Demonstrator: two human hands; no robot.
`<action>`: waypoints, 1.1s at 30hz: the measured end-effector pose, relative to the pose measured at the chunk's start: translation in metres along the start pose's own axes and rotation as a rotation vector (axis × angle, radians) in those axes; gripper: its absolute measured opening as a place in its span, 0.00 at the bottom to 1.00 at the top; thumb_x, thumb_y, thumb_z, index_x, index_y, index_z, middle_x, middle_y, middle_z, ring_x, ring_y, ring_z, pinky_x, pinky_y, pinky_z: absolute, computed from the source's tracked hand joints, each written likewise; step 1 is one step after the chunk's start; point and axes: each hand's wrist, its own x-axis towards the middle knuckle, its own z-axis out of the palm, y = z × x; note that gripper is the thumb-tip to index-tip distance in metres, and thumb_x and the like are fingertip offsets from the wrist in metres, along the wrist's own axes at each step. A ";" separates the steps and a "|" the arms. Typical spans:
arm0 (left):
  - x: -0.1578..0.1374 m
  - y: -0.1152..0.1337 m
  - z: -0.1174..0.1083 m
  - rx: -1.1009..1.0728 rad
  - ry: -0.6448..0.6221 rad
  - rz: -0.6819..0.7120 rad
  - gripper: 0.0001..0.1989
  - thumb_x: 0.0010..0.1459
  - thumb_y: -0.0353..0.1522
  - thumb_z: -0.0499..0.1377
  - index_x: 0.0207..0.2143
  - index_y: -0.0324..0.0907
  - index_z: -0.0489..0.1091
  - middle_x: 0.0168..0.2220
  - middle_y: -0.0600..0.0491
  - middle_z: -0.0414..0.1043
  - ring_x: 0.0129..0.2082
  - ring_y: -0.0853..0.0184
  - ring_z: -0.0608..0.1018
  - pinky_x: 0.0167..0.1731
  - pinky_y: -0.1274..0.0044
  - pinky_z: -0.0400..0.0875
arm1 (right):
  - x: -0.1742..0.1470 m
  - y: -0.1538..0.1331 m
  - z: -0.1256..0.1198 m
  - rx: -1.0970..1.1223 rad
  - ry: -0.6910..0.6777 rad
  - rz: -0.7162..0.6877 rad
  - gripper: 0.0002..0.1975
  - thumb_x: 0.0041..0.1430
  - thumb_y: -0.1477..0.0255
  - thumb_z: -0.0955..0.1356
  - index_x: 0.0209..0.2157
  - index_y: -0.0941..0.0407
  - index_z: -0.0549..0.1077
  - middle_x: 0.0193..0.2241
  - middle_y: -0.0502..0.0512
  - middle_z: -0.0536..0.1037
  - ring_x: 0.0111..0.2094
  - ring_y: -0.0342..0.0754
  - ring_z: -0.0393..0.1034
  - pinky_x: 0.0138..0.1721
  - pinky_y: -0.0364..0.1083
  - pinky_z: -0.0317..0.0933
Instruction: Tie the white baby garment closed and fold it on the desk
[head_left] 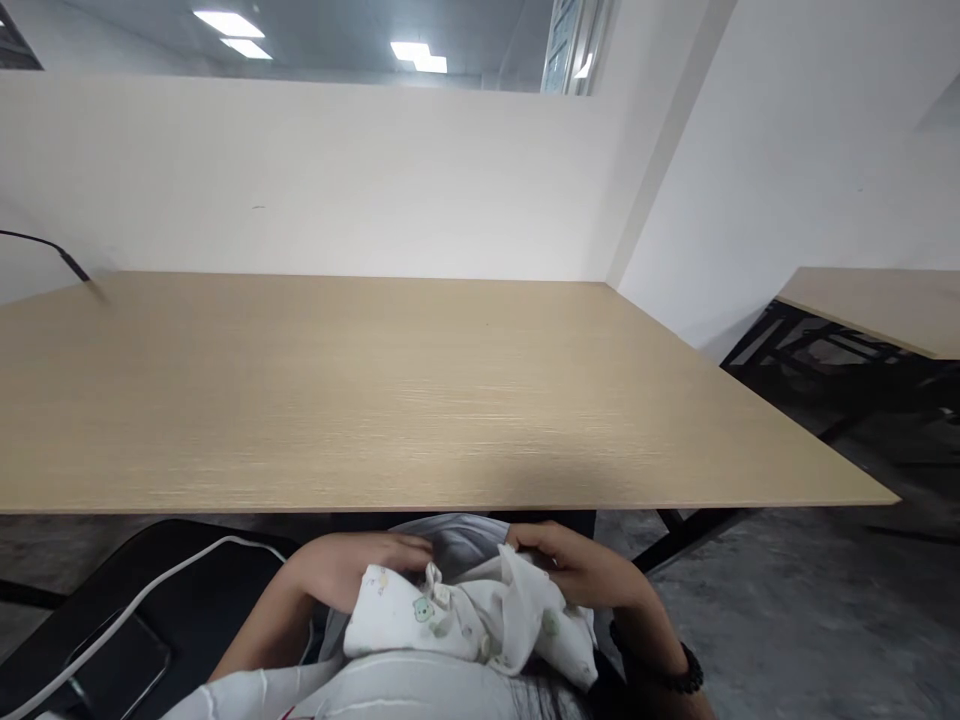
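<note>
Down below the table edge: left hand and right hand, fingers curled and clamped on the printed white cloth, bunched in the lap for support.

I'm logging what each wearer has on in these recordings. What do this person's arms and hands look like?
Both forearms are bare, with no sleeves showing on them. The left hand has no glove or ring that I can see. The right hand is also ungloved; a dark beaded bracelet circles that wrist.
</note>
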 end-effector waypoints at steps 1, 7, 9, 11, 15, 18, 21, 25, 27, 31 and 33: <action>-0.002 0.001 0.000 -0.012 0.020 -0.019 0.22 0.61 0.49 0.55 0.45 0.42 0.72 0.40 0.44 0.72 0.38 0.59 0.73 0.38 0.71 0.69 | -0.001 -0.002 -0.001 0.013 0.043 0.003 0.12 0.63 0.62 0.66 0.34 0.56 0.71 0.28 0.49 0.72 0.29 0.44 0.63 0.29 0.41 0.59; -0.008 0.005 0.005 -0.158 0.340 -0.158 0.28 0.59 0.48 0.60 0.56 0.44 0.61 0.34 0.56 0.64 0.33 0.68 0.67 0.34 0.77 0.64 | -0.004 -0.018 -0.007 0.070 0.465 -0.025 0.14 0.64 0.59 0.67 0.35 0.56 0.73 0.29 0.51 0.73 0.32 0.45 0.66 0.33 0.43 0.61; -0.007 0.008 0.006 -0.227 0.408 -0.146 0.30 0.58 0.49 0.60 0.57 0.43 0.60 0.33 0.56 0.62 0.32 0.69 0.66 0.32 0.78 0.63 | -0.007 -0.026 -0.012 0.034 0.597 -0.028 0.14 0.63 0.59 0.68 0.34 0.55 0.73 0.28 0.51 0.73 0.31 0.46 0.66 0.32 0.43 0.62; -0.009 0.012 0.005 -0.256 0.426 -0.147 0.27 0.58 0.50 0.60 0.51 0.40 0.65 0.33 0.55 0.62 0.30 0.70 0.65 0.30 0.79 0.62 | -0.012 -0.034 -0.019 -0.016 0.637 -0.039 0.13 0.62 0.59 0.69 0.33 0.55 0.73 0.27 0.51 0.73 0.29 0.46 0.67 0.31 0.43 0.62; -0.027 0.017 0.000 -0.223 0.409 -0.108 0.21 0.58 0.48 0.60 0.31 0.38 0.68 0.28 0.55 0.61 0.27 0.71 0.64 0.25 0.81 0.58 | -0.027 -0.052 -0.037 -0.161 0.332 -0.013 0.14 0.60 0.61 0.71 0.43 0.54 0.75 0.38 0.56 0.78 0.38 0.50 0.72 0.35 0.44 0.65; -0.049 0.019 -0.001 -0.196 0.416 0.012 0.21 0.54 0.49 0.62 0.31 0.39 0.68 0.26 0.55 0.62 0.25 0.72 0.64 0.24 0.81 0.59 | -0.037 -0.059 -0.046 -0.244 0.047 0.036 0.12 0.62 0.62 0.70 0.44 0.53 0.75 0.38 0.55 0.78 0.37 0.50 0.72 0.35 0.44 0.65; -0.060 0.024 -0.003 -0.105 0.416 0.074 0.22 0.54 0.51 0.62 0.34 0.40 0.68 0.26 0.54 0.65 0.24 0.71 0.66 0.24 0.80 0.62 | -0.045 -0.057 -0.047 -0.275 0.047 0.043 0.11 0.67 0.63 0.65 0.36 0.53 0.76 0.30 0.54 0.76 0.31 0.48 0.69 0.32 0.44 0.64; -0.053 0.040 -0.015 0.166 0.478 -0.188 0.12 0.63 0.40 0.56 0.37 0.40 0.71 0.31 0.53 0.72 0.28 0.70 0.70 0.28 0.81 0.64 | -0.055 -0.052 -0.047 -0.320 0.311 0.034 0.15 0.69 0.61 0.61 0.33 0.53 0.74 0.28 0.53 0.75 0.29 0.48 0.69 0.31 0.44 0.63; -0.048 0.052 -0.027 0.250 0.602 -0.286 0.12 0.65 0.39 0.55 0.36 0.41 0.72 0.30 0.54 0.72 0.28 0.70 0.71 0.27 0.82 0.64 | -0.056 -0.058 -0.053 -0.388 0.404 0.042 0.16 0.68 0.61 0.62 0.30 0.53 0.72 0.23 0.51 0.73 0.25 0.47 0.66 0.27 0.44 0.61; -0.043 0.080 -0.064 0.407 0.770 -0.314 0.20 0.64 0.44 0.53 0.24 0.41 0.64 0.21 0.57 0.61 0.22 0.71 0.65 0.23 0.80 0.60 | -0.036 -0.089 -0.084 -0.525 0.533 0.016 0.15 0.67 0.59 0.64 0.31 0.54 0.71 0.24 0.51 0.73 0.25 0.46 0.66 0.26 0.43 0.57; -0.034 0.086 -0.092 0.517 0.811 -0.368 0.24 0.64 0.47 0.51 0.21 0.42 0.59 0.19 0.58 0.55 0.20 0.71 0.60 0.20 0.79 0.55 | -0.009 -0.100 -0.110 -0.640 0.598 -0.011 0.18 0.66 0.57 0.64 0.27 0.54 0.69 0.22 0.50 0.70 0.25 0.45 0.64 0.26 0.43 0.54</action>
